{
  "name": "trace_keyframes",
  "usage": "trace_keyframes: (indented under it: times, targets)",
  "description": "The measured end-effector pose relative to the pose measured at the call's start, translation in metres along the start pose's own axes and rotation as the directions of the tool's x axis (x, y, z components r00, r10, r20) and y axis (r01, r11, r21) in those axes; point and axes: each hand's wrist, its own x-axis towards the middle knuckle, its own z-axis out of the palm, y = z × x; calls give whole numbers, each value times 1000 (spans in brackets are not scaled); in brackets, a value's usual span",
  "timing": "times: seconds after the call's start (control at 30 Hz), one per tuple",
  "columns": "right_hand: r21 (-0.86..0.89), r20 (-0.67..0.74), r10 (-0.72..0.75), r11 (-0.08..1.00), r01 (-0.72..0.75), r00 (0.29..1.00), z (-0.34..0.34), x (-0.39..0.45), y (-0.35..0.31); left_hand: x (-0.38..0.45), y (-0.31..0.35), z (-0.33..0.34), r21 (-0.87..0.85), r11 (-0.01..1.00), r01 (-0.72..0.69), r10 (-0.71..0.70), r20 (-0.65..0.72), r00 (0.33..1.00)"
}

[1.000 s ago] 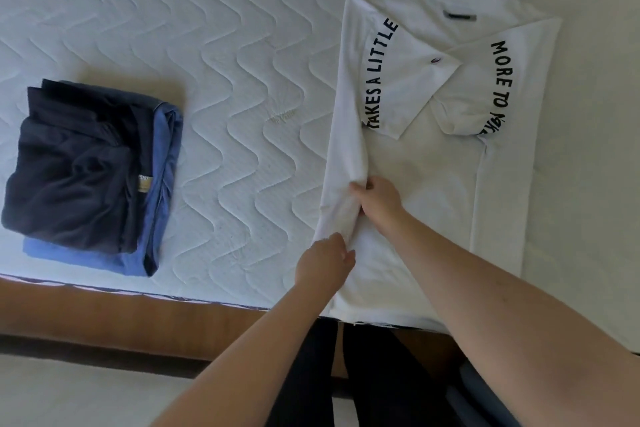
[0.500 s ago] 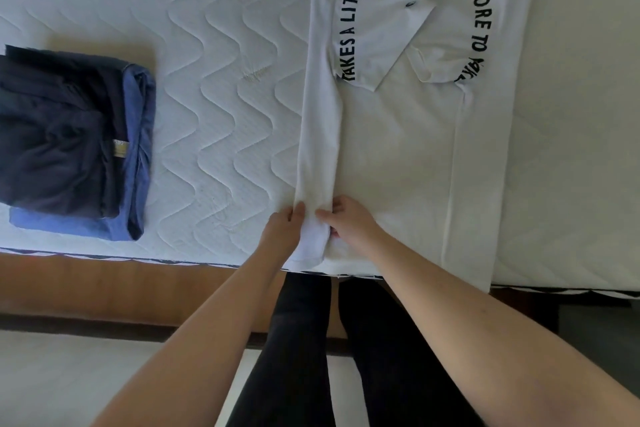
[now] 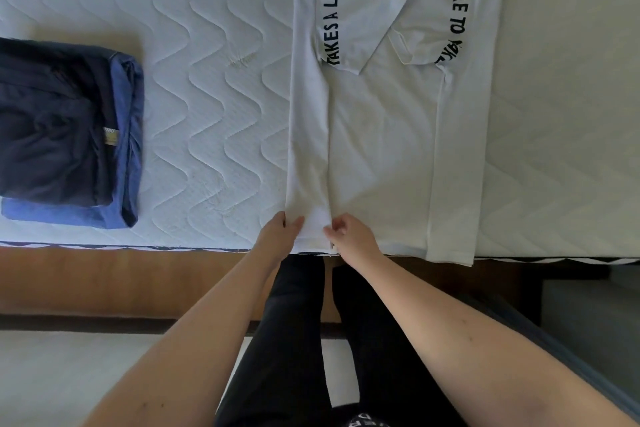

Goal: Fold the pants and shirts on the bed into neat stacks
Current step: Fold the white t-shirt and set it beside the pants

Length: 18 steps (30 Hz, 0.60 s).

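A white quilted mattress point(image 3: 207, 87) with a wavy stitch pattern fills the upper part of the view; its near edge runs above a brown wooden bed frame point(image 3: 121, 281), with pale floor below. A person stands at that edge, dark trousers visible between the forearms.

White T-shirt point(image 3: 381, 149): lies flat on the mattress, right of centre, hem at the near edge and slightly overhanging it. Both long sides are folded inward, sleeves turned onto the body. Black lettering reads "TAKES A LITTLE" on the left sleeve fold and "MORE TO" on the right.

Left hand point(image 3: 277, 236): at the hem's left corner, fingers curled and pinching the outer edge of the left folded strip.

Right hand point(image 3: 349, 236): just beside the left, fingers bent and closed on the inner edge of the same strip at the hem. The two hands are apart, with a narrow band of cloth between them.

Folded stack point(image 3: 65, 135): at the mattress's left side, well apart from the shirt; a dark navy garment on top of a blue one, a small tan label showing at its right edge
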Motion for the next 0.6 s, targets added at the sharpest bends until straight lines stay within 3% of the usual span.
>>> trace_keyframes:
  times: [0.1,0.3,0.4,0.47,0.6]
  targets:
    - [50,32,54,997,-55,998,6,-2,5,-1,-8,1,85,996,-4,5,-11,1000]
    - [-119,35,140,984,-135,990,9,-3,-1,-3,-22,-1,113,993,21,-18,-32,999]
    - [-295,54,171,944,-148,984,2,3,-14,-2,-19,-6,305,952,13,-4,-33,999]
    - [-361,-8,116,926,-111,993,-7,12,-20,-1,-13,-11,447,895,-15,60,-87,994]
    - [-134,-180,-45,991,21,983,-32,43,-35,13,12,-26,356,917,-181,251,-160,955]
